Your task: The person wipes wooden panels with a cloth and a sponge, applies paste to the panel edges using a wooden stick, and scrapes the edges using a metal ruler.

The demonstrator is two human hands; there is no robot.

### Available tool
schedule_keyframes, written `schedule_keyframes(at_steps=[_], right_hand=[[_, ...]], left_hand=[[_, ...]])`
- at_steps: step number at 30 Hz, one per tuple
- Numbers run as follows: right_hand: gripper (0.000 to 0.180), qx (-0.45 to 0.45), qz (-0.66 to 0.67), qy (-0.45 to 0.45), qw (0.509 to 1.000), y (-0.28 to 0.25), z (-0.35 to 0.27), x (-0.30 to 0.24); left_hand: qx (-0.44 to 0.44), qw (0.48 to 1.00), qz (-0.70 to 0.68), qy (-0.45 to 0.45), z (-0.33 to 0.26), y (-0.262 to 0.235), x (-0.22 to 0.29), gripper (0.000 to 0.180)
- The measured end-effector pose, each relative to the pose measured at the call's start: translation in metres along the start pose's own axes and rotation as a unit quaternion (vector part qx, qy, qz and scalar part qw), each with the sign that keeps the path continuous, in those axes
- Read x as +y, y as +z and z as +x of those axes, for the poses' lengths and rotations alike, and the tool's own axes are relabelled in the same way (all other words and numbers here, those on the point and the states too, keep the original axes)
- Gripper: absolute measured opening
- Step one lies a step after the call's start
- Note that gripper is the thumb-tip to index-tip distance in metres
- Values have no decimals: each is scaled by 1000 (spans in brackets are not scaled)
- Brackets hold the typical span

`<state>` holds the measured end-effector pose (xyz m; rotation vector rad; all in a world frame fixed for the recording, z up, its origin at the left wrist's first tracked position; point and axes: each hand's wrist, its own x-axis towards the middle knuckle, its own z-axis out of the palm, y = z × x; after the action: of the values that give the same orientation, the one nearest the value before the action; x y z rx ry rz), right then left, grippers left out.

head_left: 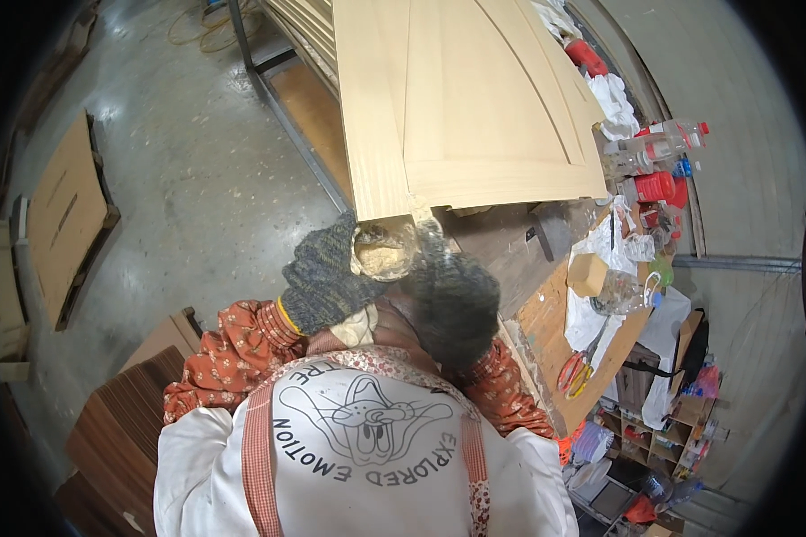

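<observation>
A small round container [383, 251] of pale, grainy filler-like paste is held at the centre of the frame, just below the lower left corner of a pale wooden door panel [475, 98] lying on the bench. The left hand [324, 274], in a dark knitted glove, is wrapped around the container's left side, its fingers curled in a narrow grip. The right hand [452, 300], also gloved, is seen blurred just right of the container; whether its fingers are closed on anything cannot be told. No paste is seen on the panel, so the work is judged to be at an early stage. To the right, plastic bottles [658, 148], a small cardboard box [587, 274], white rags [613, 98] and orange-handled scissors [571, 371] are crowded along the bench edge. At the left, cardboard sheets [67, 215] are laid on the concrete floor [197, 161].
</observation>
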<state>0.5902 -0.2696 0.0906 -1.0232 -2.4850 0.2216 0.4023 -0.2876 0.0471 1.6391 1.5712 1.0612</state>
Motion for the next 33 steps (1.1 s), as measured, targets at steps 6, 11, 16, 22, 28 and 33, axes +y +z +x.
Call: schedule_keyframes(at_steps=[6, 11, 16, 22, 28, 33], right_hand=[[40, -39, -111, 38, 992, -7, -8, -18], [40, -134, -114, 55, 983, -14, 2, -15], [36, -76, -89, 34, 993, -9, -14, -12], [35, 19, -38, -30, 999, 7, -4, 0], [30, -62, -65, 82, 993, -8, -13, -11], [28, -14, -96, 3, 995, 1, -10, -2]], left_hand=[[-1, 1000, -28, -11, 0, -5, -4, 58], [-15, 1000, -11, -23, -1, -6, 1, 57], [10, 1000, -24, 6, 2, -8, -4, 57], [-25, 1000, -16, -2, 2, -7, 2, 56], [-38, 999, -5, -21, 5, -7, -5, 55], [-57, 997, -6, -45, 6, -9, 2, 55]])
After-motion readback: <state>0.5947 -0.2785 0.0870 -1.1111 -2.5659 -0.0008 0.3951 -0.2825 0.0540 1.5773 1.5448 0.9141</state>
